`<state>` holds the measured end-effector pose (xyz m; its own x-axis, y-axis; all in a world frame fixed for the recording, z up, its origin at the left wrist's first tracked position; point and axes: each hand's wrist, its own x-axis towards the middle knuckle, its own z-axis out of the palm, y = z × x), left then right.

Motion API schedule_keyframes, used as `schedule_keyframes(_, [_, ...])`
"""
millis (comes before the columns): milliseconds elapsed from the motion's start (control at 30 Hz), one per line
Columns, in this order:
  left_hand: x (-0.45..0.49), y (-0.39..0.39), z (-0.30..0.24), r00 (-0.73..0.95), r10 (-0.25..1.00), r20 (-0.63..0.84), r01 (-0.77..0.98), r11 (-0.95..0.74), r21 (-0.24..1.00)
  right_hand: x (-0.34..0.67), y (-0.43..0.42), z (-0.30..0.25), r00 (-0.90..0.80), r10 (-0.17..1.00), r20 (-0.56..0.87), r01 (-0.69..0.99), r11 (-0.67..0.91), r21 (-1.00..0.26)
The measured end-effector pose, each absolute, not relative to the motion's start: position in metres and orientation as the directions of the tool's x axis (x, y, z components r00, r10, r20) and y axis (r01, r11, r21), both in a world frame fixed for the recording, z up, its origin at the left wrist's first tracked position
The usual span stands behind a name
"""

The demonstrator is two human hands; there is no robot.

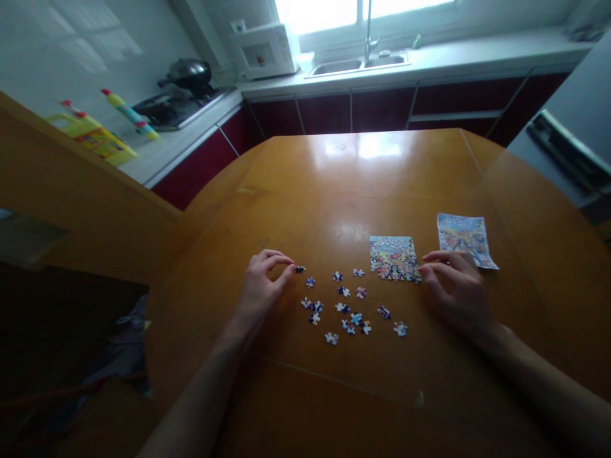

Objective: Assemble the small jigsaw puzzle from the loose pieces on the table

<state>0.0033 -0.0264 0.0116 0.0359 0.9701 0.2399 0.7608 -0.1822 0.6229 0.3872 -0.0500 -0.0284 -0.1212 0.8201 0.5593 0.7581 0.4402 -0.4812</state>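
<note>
My left hand (265, 283) pinches a small dark jigsaw piece (300, 269) between thumb and forefinger, low over the table. At the right edge of the partly assembled jigsaw puzzle (392, 256), my right hand (456, 289) has its thumb and fingertips drawn together; whatever lies between them is too small to make out. The puzzle's lower edge is uneven, with a colourful picture above it. Between my hands lie several loose jigsaw pieces (342, 307), some overlapping or touching. A creased picture sheet (465, 235) rests just beyond my right hand, partly covered by it.
The wooden table (305, 191) has a rounded outline. Past it runs a counter with a sink (337, 67), a microwave (265, 51) and a stove bearing a wok (189, 73). Yellow bottles (98, 137) stand at the left, behind a wooden panel (90, 191).
</note>
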Motion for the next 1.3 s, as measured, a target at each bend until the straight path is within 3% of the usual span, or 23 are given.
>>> schedule_keyframes(233, [0.005,-0.035,0.017,0.246,0.967,0.075,0.808,-0.247,0.535,0.387,-0.049,-0.026,-0.080,0.821,0.565,0.757,0.419,-0.501])
schedule_keyframes(400, [0.007,-0.039,0.020,0.284,0.958,-0.023,0.834,-0.236,0.499,0.387,-0.049,-0.023,-0.095,0.822,0.562,0.745,0.433,-0.508])
schedule_keyframes(533, [0.010,-0.038,0.020,0.261,0.965,0.024,0.838,-0.239,0.490,0.385,-0.059,-0.015,-0.250,0.811,0.530,0.678,0.537,-0.502])
schedule_keyframes(733, [0.013,-0.037,0.017,0.223,0.971,0.091,0.817,-0.237,0.525,0.376,-0.085,-0.003,-0.488,0.835,0.256,0.635,0.540,-0.552])
schedule_keyframes(900, [0.015,-0.037,0.014,0.190,0.966,0.175,0.808,-0.255,0.531,0.375,-0.099,-0.003,-0.497,0.851,0.167,0.657,0.495,-0.568])
schedule_keyframes(1300, [0.023,-0.040,0.016,0.172,0.964,0.204,0.784,-0.259,0.564,0.367,-0.112,-0.012,-0.470,0.868,0.162,0.680,0.473,-0.561])
